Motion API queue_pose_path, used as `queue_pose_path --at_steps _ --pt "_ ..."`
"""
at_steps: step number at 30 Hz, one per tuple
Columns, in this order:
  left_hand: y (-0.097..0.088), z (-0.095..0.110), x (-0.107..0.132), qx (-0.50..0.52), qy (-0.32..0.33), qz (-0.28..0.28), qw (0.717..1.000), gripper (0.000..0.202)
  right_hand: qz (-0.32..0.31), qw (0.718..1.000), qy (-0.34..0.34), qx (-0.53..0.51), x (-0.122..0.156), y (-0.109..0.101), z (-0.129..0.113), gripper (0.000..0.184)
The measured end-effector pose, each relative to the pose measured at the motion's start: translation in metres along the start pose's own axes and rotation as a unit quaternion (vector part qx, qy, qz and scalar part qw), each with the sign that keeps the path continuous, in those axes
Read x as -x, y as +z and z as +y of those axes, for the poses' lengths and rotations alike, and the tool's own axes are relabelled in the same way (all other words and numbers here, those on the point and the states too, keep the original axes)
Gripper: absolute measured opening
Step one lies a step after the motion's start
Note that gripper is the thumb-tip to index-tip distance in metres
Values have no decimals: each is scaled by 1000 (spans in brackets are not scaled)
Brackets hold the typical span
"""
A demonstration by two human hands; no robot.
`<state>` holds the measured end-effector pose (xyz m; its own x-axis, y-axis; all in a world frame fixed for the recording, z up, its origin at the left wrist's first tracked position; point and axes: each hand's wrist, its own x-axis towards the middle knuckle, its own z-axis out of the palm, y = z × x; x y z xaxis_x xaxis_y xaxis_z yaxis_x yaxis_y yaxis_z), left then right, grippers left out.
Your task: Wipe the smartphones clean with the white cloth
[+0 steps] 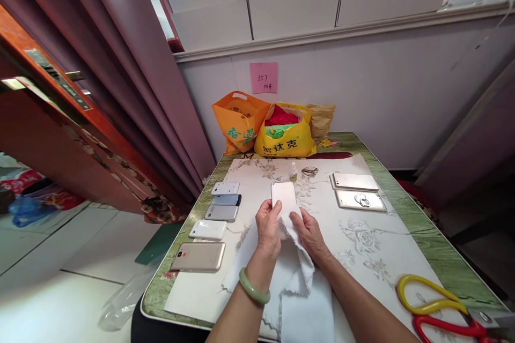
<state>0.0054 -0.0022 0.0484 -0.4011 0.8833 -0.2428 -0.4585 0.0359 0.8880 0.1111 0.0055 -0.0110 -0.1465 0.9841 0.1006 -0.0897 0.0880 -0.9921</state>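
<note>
A white smartphone [283,193] is held upright over the middle of the table, its plain back toward me. My left hand [268,224] grips it on the left, the thumb lying across its back. Pale grey-blue cloth [300,305] hangs from my right hand [309,229], which pinches its edge against the phone's lower right side. The cloth covers the phone's lower end and spreads on the table below my wrists. A small clear bottle [293,172] with a white cap stands just beyond the phone, beside a pair of glasses [309,171].
Several phones lie in a column at left, the nearest a gold phone [199,256]. Two more, including a phone with a ring holder [360,201], lie at right. Large scissors [438,308] occupy the near right corner. An orange bag [240,123] and a yellow bag [285,139] stand at the back.
</note>
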Motion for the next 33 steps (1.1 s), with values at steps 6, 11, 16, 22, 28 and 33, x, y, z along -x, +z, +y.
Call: queue_pose_path --at_steps 6,11,16,22,28,33 --pt "14 -5 -9 112 44 120 985 40 -33 999 16 -9 -1 -2 1 45" --pt "18 -7 -10 142 43 125 981 44 -35 997 41 -62 0 -1 -4 46" --pt "17 -9 -5 131 67 86 985 46 -7 987 89 -132 -1 -3 -9 50" --pt "-24 -7 22 -100 38 -59 992 38 123 964 130 -198 -12 -16 -6 51" --pt "-76 20 27 -124 -165 -331 921 76 106 973 112 -172 -13 -19 -6 44" --pt "-61 26 -2 -262 -100 -282 918 47 42 992 70 -97 -11 -17 -7 45"
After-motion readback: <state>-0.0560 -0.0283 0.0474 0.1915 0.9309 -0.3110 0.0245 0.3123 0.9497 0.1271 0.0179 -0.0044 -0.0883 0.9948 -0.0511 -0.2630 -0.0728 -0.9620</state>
